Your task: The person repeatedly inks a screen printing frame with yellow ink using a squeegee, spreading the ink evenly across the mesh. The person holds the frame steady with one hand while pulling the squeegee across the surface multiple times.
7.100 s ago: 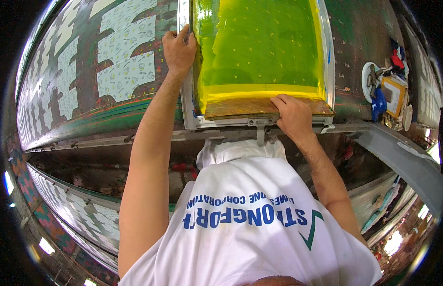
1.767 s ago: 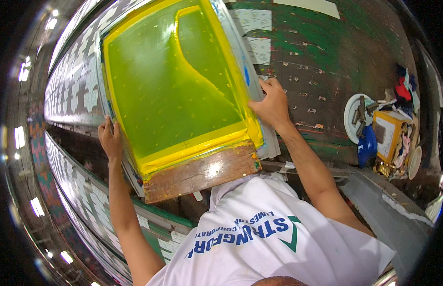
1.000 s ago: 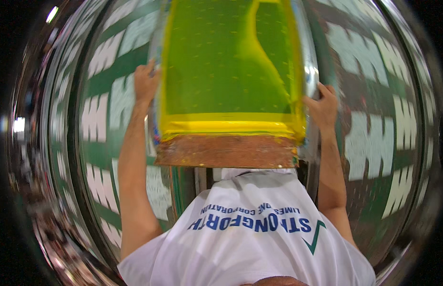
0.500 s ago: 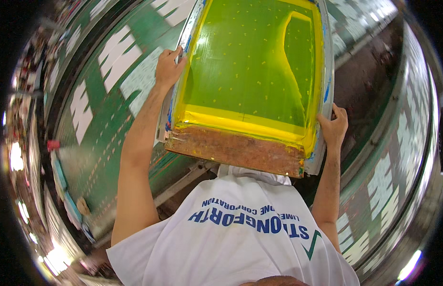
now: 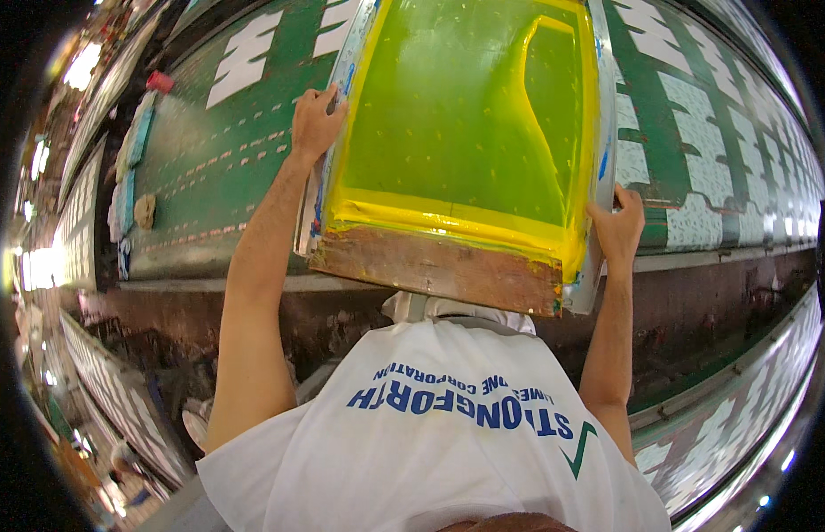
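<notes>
A silk-screen printing frame [image 5: 601,133] with pale metal edges spans the space between my hands, over the green table. Its mesh [image 5: 430,115] is translucent green with yellow borders, and a thick streak of yellow ink [image 5: 530,89] runs down its right part. Across the near end lies a brown, ink-stained wooden squeegee [image 5: 439,270]. My left hand [image 5: 317,124] is closed round the left rail, thumb inward. Lower down on the opposite rail, my right hand [image 5: 618,229] grips it too. The fingers' undersides are hidden.
A long green table [image 5: 226,151] reaches to both sides, carrying white cut pieces [image 5: 246,55] and printed pieces [image 5: 696,133]. Folded cloths [image 5: 133,168] and a red object [image 5: 161,82] sit at its left end. A dark aisle [image 5: 696,310] separates it from another table behind, lower right.
My body has turned with the frame, so the green table now runs crosswise ahead instead of slanting past on my left. Both hands keep their hold on the rails.
</notes>
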{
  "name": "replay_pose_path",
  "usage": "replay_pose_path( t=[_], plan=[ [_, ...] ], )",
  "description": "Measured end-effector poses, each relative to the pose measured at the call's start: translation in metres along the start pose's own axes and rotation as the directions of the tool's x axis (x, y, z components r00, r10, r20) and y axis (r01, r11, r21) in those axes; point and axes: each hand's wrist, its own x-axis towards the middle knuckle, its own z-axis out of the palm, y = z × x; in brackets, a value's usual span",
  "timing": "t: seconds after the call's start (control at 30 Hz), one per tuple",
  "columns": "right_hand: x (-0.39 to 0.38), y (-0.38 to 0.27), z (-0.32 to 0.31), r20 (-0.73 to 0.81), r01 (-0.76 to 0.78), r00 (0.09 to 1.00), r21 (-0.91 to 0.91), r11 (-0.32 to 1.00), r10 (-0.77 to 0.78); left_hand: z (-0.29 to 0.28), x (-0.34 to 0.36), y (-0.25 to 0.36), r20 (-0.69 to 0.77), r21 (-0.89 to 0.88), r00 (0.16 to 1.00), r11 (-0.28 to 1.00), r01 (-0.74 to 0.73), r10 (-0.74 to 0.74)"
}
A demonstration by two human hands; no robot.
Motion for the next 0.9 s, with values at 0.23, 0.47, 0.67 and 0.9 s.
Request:
replay_pose_path(
  t=[0.23, 0.47, 0.67, 0.9],
  plan=[
    [0.040, -0.017, 0.061, 0.140, 0.150, 0.979, -0.016, 0.989, -0.146, -0.009, -0.028, -0.055, -0.043, 0.102, 0.993, 0.988, 0.112, -0.109],
    [0.041, -0.067, 0.119, 0.220, 0.218, 0.952, -0.004, 0.976, -0.211, -0.002, -0.055, -0.131, -0.047, 0.122, 0.980, 0.973, 0.198, -0.194],
    [0.052, -0.069, 0.166, 0.347, 0.174, 0.931, -0.151, 0.973, -0.113, 0.038, -0.074, -0.172, -0.130, 0.053, 0.976, 0.982, 0.181, -0.173],
    [0.055, -0.031, 0.179, 0.341, 0.178, 0.936, -0.237, 0.955, -0.090, 0.070, -0.094, -0.160, -0.179, -0.009, 0.970, 0.986, 0.168, -0.167]
  ],
)
